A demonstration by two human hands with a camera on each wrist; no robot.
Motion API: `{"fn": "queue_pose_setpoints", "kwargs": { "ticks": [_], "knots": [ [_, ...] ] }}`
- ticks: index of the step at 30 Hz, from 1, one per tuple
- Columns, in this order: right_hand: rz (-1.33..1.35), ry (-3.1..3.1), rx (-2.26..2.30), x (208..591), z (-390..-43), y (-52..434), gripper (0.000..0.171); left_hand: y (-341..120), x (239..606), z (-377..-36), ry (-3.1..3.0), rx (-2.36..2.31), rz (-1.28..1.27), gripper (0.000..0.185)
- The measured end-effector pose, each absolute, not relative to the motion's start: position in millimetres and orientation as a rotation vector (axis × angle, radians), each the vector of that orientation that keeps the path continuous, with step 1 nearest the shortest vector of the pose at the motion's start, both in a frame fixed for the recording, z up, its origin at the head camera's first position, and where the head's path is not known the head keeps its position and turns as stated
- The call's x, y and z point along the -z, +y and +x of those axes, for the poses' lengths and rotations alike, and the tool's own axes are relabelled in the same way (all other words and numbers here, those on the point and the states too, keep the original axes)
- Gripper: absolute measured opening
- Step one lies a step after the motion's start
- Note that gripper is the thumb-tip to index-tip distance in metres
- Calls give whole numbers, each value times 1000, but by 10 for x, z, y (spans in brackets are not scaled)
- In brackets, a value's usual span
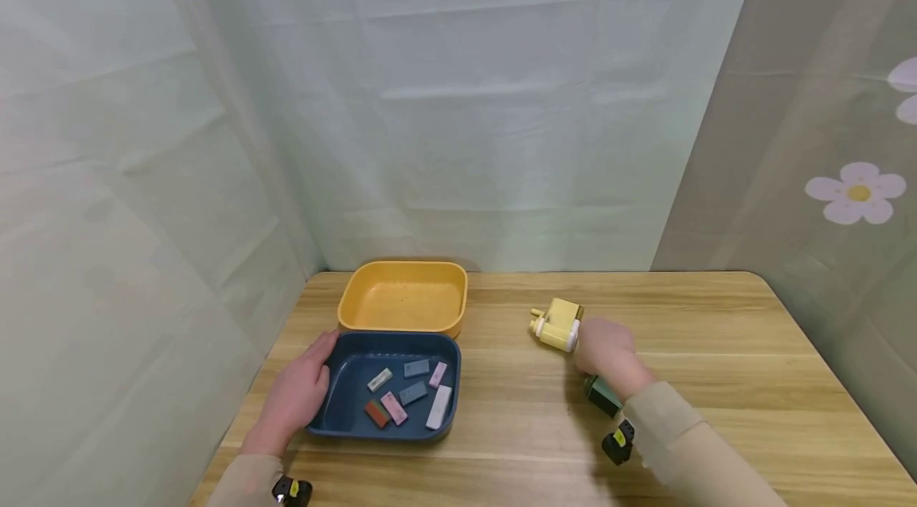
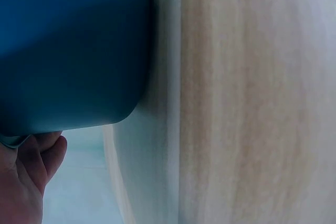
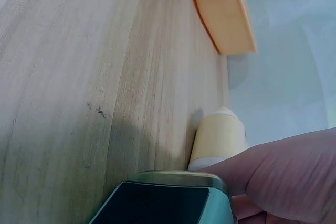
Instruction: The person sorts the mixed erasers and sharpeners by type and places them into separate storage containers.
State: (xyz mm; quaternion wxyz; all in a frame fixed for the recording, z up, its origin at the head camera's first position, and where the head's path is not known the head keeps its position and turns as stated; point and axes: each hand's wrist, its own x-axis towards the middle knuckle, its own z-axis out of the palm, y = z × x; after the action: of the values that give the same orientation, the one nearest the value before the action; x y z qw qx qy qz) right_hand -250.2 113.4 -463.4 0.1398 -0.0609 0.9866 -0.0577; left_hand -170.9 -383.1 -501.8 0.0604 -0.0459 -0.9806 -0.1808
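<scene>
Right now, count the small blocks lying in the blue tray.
7, all inside the blue tray: white, two blue, small pink, long pale one, pink, red-brown. The near wall may hide more.

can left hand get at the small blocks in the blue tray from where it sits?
Probably yes. The left hand rests on the blue tray at its left rim, the tray is open-topped, and nothing lies between the fingers and the small blocks.
</scene>
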Motion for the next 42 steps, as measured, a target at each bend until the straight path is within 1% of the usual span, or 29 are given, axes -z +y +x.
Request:
{"fn": "queue_pose_setpoints", "kwargs": {
  "ticks": [22, 33, 42],
  "knots": [
    [-217, 2903, 174, 4683, -2504, 1138, 6, -3850, 5033, -1727, -2965, 592, -148, 56],
    [-257, 2913, 190, 4723, -2534, 1170, 6, -3830, 5018, -1722, -2971, 583, -136, 56],
    [-248, 2885, 213, 4686, -2531, 1178, 5, -3835, 5012, -1720, -2978, 567, -141, 56]
  ]
}}
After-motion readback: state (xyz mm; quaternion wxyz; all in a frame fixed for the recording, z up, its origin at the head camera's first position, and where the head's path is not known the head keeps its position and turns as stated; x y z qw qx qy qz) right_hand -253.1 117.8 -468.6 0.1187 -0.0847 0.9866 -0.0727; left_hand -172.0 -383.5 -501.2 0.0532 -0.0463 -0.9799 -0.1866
